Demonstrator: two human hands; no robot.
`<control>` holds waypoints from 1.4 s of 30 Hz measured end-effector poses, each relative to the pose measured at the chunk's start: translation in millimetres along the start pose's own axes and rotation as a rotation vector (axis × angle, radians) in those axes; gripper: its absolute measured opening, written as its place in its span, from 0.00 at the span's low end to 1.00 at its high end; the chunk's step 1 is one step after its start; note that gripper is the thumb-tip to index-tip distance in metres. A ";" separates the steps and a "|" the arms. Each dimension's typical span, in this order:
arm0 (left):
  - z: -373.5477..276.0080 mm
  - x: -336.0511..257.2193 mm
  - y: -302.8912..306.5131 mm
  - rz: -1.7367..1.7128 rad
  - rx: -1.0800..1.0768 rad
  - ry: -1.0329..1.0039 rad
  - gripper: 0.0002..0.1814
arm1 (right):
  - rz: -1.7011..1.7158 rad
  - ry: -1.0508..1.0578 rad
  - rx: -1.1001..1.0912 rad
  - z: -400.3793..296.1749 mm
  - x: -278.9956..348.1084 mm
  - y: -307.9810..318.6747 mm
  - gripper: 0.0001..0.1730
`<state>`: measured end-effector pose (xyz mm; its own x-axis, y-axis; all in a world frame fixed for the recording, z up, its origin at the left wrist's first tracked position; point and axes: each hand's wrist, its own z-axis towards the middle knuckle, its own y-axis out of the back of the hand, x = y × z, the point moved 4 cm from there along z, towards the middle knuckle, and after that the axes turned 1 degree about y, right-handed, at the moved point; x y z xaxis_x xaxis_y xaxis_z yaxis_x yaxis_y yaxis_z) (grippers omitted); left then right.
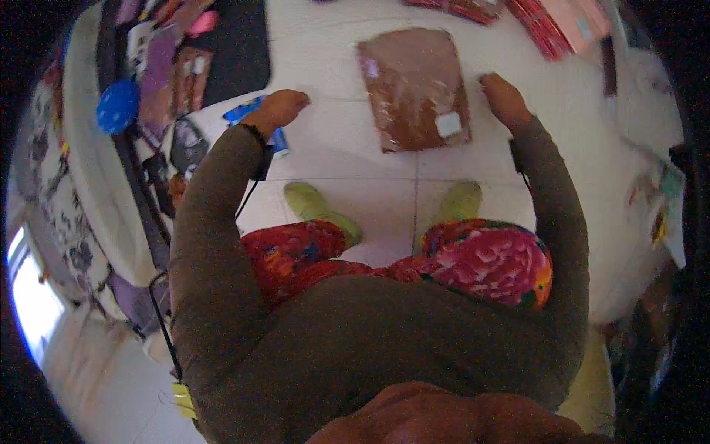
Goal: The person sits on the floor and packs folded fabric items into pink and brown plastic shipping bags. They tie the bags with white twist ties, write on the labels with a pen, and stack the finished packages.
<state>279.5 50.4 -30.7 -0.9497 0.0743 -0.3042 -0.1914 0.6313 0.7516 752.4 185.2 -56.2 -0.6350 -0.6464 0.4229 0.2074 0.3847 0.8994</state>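
A brown folded fabric item in a clear plastic bag point(413, 91) lies flat on the pale tiled floor point(383, 200). A white label sits near its lower right corner. To the left of the bag, and apart from it, is my left hand point(282, 106). Under and behind that wrist shows a blue and white packet point(244, 110). My right hand point(503, 101) hovers close to the bag's right edge with a gap between them. No object shows in either hand; blur and the viewing angle hide how the fingers are set.
Red packaged goods point(538, 28) and a pink packet point(577, 22) lie at the upper right. On the left are a dark mat point(236, 55), a blue round object point(117, 106) and assorted packets. My feet point(308, 202) stand on the tiles below the bag.
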 end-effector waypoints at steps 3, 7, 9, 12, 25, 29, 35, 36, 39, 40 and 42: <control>-31.7 30.0 28.6 0.000 0.062 0.019 0.15 | 0.063 -0.049 0.081 -11.4 -4.6 2.3 0.23; -75.3 82.0 44.1 -0.068 -0.090 0.208 0.15 | 0.118 -0.162 0.265 -17.8 -7.6 -3.3 0.26; -90.8 104.8 28.8 -0.046 -0.194 0.248 0.15 | 0.112 -0.169 0.362 -16.4 0.6 -4.7 0.30; -109.5 146.9 -14.2 -0.133 -0.273 0.456 0.16 | -0.041 -0.097 0.478 -6.1 24.6 7.9 0.33; -147.5 257.8 35.6 0.097 -0.643 0.797 0.42 | 0.028 0.352 0.452 123.9 192.6 52.5 0.20; -101.3 244.1 59.8 0.211 -0.691 0.742 0.47 | -0.058 0.382 0.494 169.0 247.5 -11.6 0.22; -53.8 255.5 96.2 0.136 -0.991 0.552 0.41 | -0.350 0.069 0.356 233.1 286.8 -84.8 0.41; -47.5 257.7 106.6 0.261 -1.083 0.514 0.36 | -0.375 0.013 0.415 233.1 289.8 -90.5 0.45; -13.4 279.8 139.0 0.300 -1.095 0.511 0.28 | -0.389 -0.033 0.476 234.4 295.5 -93.2 0.51; -1.1 292.4 148.4 0.129 -1.085 0.509 0.29 | -0.400 -0.037 0.469 235.5 295.8 -92.2 0.53; 22.4 305.8 162.1 0.113 -1.049 0.513 0.26 | -0.408 -0.049 0.497 236.7 296.1 -93.3 0.54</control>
<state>-36.4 192.8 -15.0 -0.9170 -0.3823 -0.1136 0.0171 -0.3222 0.9465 368.9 114.0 -41.1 -0.6260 -0.7787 0.0419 -0.4196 0.3816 0.8236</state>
